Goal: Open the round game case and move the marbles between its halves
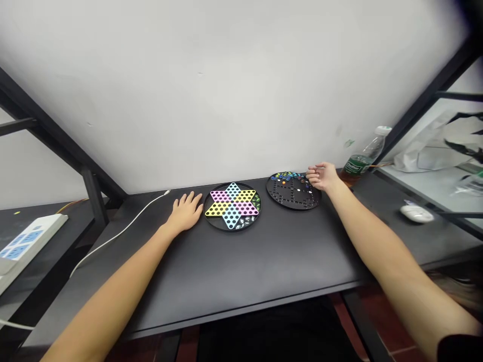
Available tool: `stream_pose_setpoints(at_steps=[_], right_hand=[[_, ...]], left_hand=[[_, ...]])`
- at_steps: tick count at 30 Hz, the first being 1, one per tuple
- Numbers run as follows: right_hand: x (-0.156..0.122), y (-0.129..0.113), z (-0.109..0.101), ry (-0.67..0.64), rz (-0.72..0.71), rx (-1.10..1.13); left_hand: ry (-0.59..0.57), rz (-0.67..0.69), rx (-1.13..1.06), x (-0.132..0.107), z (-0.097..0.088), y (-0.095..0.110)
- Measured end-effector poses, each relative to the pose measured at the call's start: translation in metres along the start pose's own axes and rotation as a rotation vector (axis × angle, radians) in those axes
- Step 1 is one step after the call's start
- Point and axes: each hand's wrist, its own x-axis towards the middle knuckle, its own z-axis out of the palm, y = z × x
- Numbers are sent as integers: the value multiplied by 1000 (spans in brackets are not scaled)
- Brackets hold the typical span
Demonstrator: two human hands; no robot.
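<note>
A dark desk (260,266) runs along a white wall (226,90). The right hand (320,177) rests at the right edge of a round black board (292,197), its fingers (313,172) loosely curled and apart, clamped on nothing, with coloured marbles (287,176) lying leftward along the far rim. The left hand (184,213) lies flat, fingers spread, just left of a round Chinese checkers board (232,206) with a pastel star.
</note>
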Motion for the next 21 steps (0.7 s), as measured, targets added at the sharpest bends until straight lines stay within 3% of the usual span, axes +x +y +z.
stream_pose_setpoints(at_steps=[3,6,9,11,17,21], right_hand=[[13,7,1,207,-31,-302],[24,13,-2,464,-147,-852],[30,15,-7,496,-194,-1356],[32,14,-8,456,-165,-1534],[32,15,-4,385,-129,-1596],[26,17,2,395,-87,-1320]], left_hand=[[-1,-2,1,1,1,0],[2,1,-4,1,2,-1],[4,-1,-3,1,3,-2],[5,-3,-1,1,3,-2],[4,9,-2,0,1,-1],[7,11,-6,0,1,-1]])
